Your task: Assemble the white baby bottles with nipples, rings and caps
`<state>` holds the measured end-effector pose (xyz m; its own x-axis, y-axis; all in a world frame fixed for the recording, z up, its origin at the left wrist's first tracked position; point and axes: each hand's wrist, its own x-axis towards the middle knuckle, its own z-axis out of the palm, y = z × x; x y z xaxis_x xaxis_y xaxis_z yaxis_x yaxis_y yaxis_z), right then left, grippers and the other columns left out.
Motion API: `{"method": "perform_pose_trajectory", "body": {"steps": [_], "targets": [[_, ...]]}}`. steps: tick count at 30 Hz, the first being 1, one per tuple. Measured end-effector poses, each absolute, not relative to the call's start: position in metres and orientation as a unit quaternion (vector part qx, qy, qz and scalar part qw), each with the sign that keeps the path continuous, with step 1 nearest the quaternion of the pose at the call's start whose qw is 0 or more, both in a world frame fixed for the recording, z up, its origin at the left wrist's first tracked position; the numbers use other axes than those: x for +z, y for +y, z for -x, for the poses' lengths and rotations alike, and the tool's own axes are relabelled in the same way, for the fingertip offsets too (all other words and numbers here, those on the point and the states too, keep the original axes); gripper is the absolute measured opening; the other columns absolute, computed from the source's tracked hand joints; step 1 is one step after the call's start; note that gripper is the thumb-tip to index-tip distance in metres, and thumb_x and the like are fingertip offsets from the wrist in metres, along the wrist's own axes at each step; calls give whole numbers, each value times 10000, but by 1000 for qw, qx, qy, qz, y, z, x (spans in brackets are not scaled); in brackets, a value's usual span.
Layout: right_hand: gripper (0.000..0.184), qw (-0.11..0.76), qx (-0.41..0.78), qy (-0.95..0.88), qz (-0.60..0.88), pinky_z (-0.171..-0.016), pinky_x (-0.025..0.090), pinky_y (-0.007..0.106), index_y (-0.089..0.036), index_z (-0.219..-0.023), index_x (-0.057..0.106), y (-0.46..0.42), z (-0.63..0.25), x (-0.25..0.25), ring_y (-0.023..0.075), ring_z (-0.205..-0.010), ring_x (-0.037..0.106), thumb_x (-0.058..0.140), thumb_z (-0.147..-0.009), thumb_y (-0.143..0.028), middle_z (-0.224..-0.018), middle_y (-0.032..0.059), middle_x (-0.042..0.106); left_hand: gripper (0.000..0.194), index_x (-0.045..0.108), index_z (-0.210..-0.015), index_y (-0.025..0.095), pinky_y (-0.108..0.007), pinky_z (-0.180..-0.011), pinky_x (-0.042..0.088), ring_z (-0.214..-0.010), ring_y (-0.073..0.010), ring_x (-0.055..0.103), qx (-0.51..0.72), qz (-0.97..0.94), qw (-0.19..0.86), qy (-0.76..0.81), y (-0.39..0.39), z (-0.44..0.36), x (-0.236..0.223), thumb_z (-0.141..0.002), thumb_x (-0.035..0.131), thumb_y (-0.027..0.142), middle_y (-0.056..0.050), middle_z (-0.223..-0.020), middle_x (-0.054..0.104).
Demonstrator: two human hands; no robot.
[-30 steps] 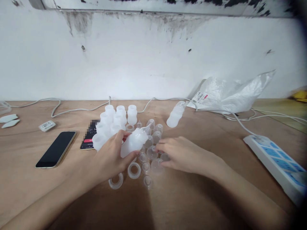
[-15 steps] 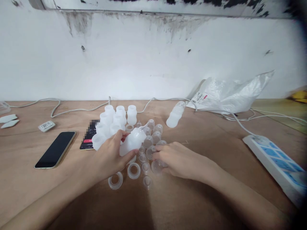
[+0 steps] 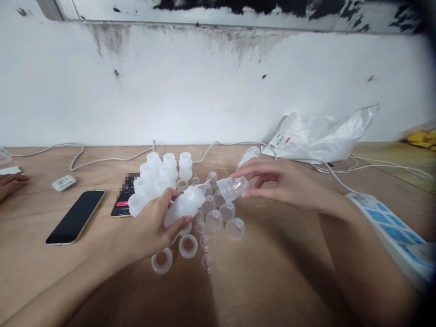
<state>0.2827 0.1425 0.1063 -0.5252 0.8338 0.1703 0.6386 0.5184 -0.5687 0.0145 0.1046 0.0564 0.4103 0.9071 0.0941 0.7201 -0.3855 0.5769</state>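
Note:
My left hand [image 3: 155, 227] is wrapped round a small milky plastic bottle [image 3: 184, 205] lying on its side, neck pointing right. My right hand [image 3: 284, 181] is raised above the table and pinches a clear plastic cap [image 3: 233, 188] just right of the bottle's neck. Below them lie several clear caps [image 3: 220, 218] and white rings [image 3: 188, 245] on the wooden table [image 3: 272, 272]. A cluster of upright milky bottles [image 3: 161, 172] stands behind my left hand.
Two phones [image 3: 75, 217] lie at the left, one partly under the bottles. A white power strip [image 3: 391, 227] sits at the right, with cables and a plastic bag [image 3: 320, 136] behind. Another person's hand [image 3: 8, 184] shows at the far left edge.
My right hand picked a clear cap from the pile and lifted it up beside the bottle's neck. Another person's hand came into view at the far left.

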Motion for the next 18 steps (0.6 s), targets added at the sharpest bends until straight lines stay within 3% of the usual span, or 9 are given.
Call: {"method": "perform_pose_trajectory", "body": {"steps": [12, 18], "targets": [[302, 251, 335, -805, 419, -744, 487, 286, -242, -999, 615, 152, -267, 92, 163, -895, 586, 637, -699, -266, -1064, 23, 617, 298, 404, -1076, 195, -339, -716, 412, -838, -219, 555, 183, -820, 252, 481, 104, -15, 57, -823, 464, 342, -58, -958, 579], [317, 240, 369, -813, 381, -701, 490, 282, -200, -994, 615, 149, -256, 85, 161, -851, 585, 643, -694, -297, -1067, 50, 600, 282, 413, -1061, 198, -294, -657, 403, -742, -185, 551, 193, -821, 271, 464, 104, -16, 60, -819, 473, 331, -27, -884, 592]]}}
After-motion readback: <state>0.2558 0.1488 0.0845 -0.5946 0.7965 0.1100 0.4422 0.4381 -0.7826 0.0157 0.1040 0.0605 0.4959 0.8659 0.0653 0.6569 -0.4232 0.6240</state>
